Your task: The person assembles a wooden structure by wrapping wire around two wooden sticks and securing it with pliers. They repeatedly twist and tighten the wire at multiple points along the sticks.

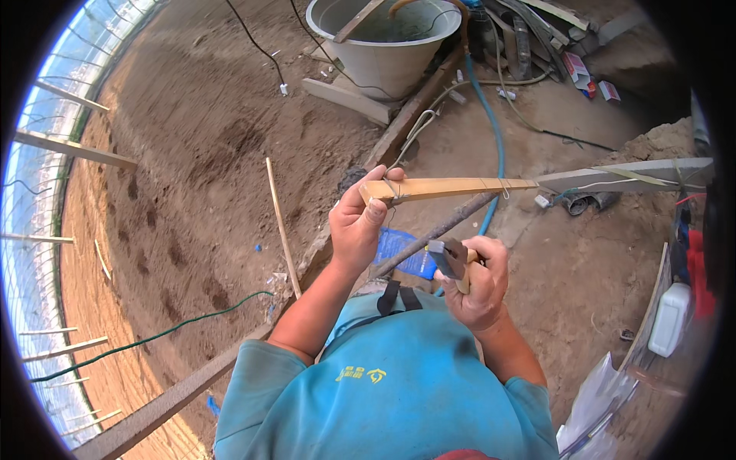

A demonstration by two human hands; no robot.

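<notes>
In front of my chest, my left hand [353, 234] is closed round the near end of a light wooden slat [452, 188]. Thin wire loops round the slat close to my fingers and again toward its narrower far end, which points right. My right hand [487, 287] grips a hammer [448, 261] close to its head, just below the slat and apart from it. The dark metal head points up and left, and a short piece of pale wooden handle shows beside my fingers; the rest is hidden.
A large white tub [391, 65] of water stands ahead. A blue hose [494, 134] and a slanting pole [441, 231] lie beyond my hands. A grey beam [652, 176] meets the slat's tip at right. White jug [669, 320] at right; thin stick [279, 222] on soil at left.
</notes>
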